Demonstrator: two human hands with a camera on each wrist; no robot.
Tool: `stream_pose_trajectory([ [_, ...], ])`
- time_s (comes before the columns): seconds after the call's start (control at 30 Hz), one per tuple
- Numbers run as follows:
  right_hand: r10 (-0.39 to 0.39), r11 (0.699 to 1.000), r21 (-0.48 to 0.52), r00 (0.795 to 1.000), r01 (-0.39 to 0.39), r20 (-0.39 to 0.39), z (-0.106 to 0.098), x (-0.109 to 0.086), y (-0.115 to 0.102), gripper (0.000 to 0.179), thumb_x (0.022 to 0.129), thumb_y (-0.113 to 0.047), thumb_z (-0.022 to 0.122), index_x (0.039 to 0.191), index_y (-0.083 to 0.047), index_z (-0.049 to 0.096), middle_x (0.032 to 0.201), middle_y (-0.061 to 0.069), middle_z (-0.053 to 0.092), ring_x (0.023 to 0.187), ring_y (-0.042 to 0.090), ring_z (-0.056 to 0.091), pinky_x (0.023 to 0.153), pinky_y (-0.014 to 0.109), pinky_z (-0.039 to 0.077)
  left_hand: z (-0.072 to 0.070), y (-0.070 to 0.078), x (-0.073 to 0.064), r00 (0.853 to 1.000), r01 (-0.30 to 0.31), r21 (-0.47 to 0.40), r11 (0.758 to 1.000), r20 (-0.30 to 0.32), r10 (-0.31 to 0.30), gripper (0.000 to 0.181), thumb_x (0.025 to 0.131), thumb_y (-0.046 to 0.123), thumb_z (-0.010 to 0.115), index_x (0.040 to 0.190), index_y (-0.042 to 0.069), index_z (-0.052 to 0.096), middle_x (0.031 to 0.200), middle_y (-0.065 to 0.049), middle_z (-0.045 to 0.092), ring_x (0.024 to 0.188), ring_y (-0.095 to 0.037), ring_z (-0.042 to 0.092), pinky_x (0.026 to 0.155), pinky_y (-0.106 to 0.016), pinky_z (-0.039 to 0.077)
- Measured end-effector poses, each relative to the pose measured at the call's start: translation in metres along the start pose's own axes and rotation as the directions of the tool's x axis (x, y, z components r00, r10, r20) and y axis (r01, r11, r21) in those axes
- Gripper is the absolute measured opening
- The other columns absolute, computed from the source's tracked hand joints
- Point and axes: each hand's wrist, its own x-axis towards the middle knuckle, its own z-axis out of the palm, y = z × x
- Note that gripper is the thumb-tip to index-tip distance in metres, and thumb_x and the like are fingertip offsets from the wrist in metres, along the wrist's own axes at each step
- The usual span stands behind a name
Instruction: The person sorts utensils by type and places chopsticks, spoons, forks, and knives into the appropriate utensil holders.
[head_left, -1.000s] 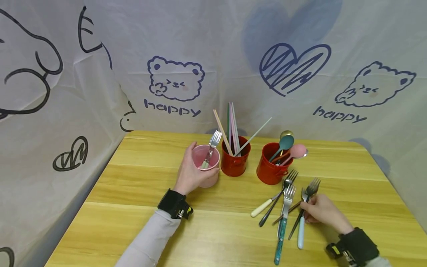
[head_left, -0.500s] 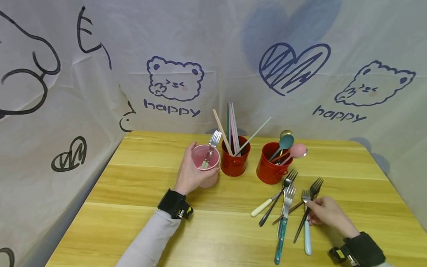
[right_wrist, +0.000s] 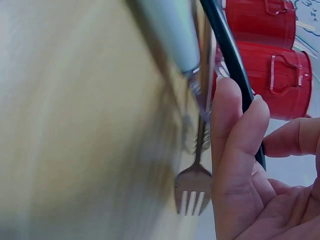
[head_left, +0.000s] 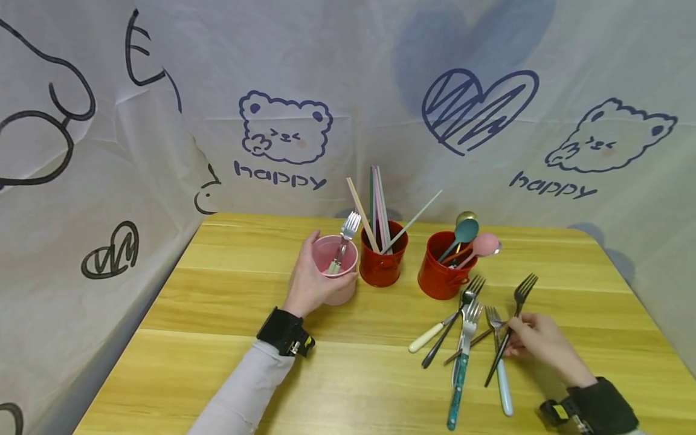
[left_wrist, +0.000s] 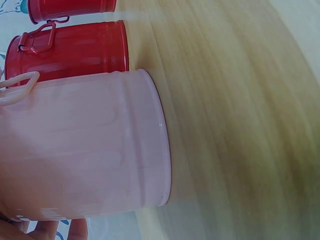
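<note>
My left hand (head_left: 315, 284) holds a pink bucket (head_left: 341, 295) by its side, fingers at the far side and thumb at the near rim. Silver forks (head_left: 350, 225) with pale green handles stand in that bucket. My right hand (head_left: 546, 347) pinches a dark fork (head_left: 521, 297) by its handle; in the right wrist view the black handle (right_wrist: 231, 47) runs between thumb and fingertips. Just left of it lies a fork with a light blue handle (head_left: 504, 386). A brown fork (right_wrist: 193, 190) shows below my fingers in the right wrist view.
Beside the pink bucket stands a red bucket (head_left: 380, 275) of chopsticks. Another red bucket (head_left: 441, 284) holds several spoons. In front lie more forks, including a teal-handled one (head_left: 459, 386) and a cream-handled piece (head_left: 426, 338). A drawn-on white sheet (head_left: 380, 121) hangs behind the table.
The dark fork has moved right and away in my right hand, apart from the light blue-handled fork, which has shifted slightly right at its handle end. My left hand stays on the pink bucket.
</note>
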Motion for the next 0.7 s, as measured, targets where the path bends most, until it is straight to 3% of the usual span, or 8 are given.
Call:
stream_pose_trajectory([
  [0.47,-0.105,0.994,-0.026,0.994,0.105,-0.021,-0.002,-0.013,-0.026,0.036,0.105,-0.015,0.040,0.114,0.016,0.057,0.078,0.007,0.071,0.069,0.014,0.070,0.069,0.030,0.063,0.001,0.002,0.001,1.000,-0.006,-0.003,1.000,0.000,0.006,0.111,0.069,0.036,0.092,0.156,0.012,0.026,0.146,-0.012,0.049,0.132,-0.030,0.052,0.114,-0.049,0.045],
  [0.7,-0.219,0.975,-0.052,0.976,0.218,-0.014,0.005,-0.023,-0.052,0.036,0.107,-0.018,0.042,0.114,0.014,0.058,0.080,0.011,0.069,0.070,0.017,0.070,0.069,0.031,0.063,0.000,0.001,0.000,1.000,0.003,-0.011,1.000,0.005,-0.003,0.112,0.069,0.036,0.092,0.156,0.013,0.026,0.147,-0.012,0.048,0.133,-0.030,0.051,0.114,-0.050,0.045],
])
